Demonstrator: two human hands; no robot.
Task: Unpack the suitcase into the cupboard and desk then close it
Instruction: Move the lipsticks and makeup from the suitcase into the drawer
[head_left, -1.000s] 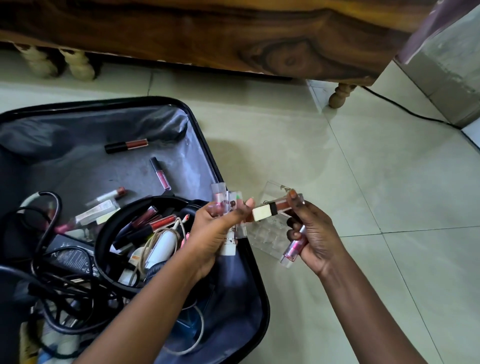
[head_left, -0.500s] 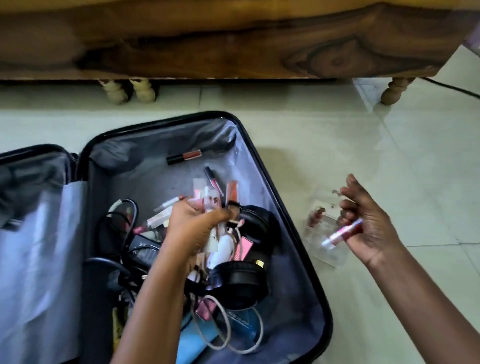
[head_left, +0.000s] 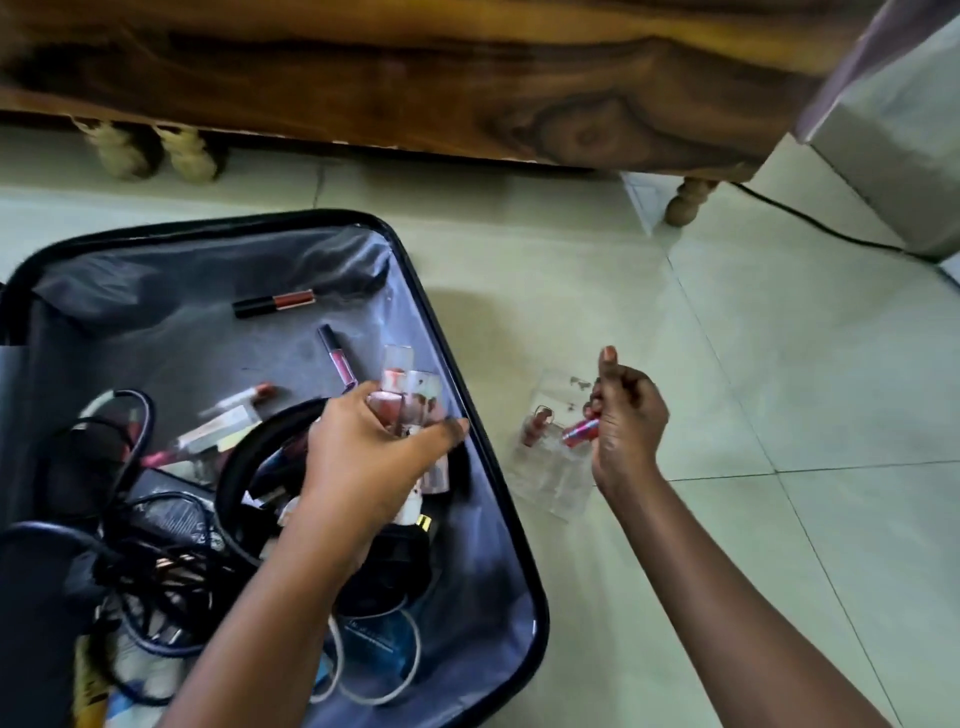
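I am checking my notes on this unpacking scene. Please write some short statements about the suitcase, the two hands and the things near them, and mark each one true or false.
1. The suitcase lies open on the floor. True.
2. The left hand holds nothing. False: it grips a bunch of small cosmetic tubes above the suitcase.
3. The right hand holds a small pink tube. True.
4. The clear plastic organiser is inside the suitcase. False: it lies on the floor tiles, to the right of the suitcase.
5. A dark-capped lip gloss lies alone on the grey lining near the far end. True.
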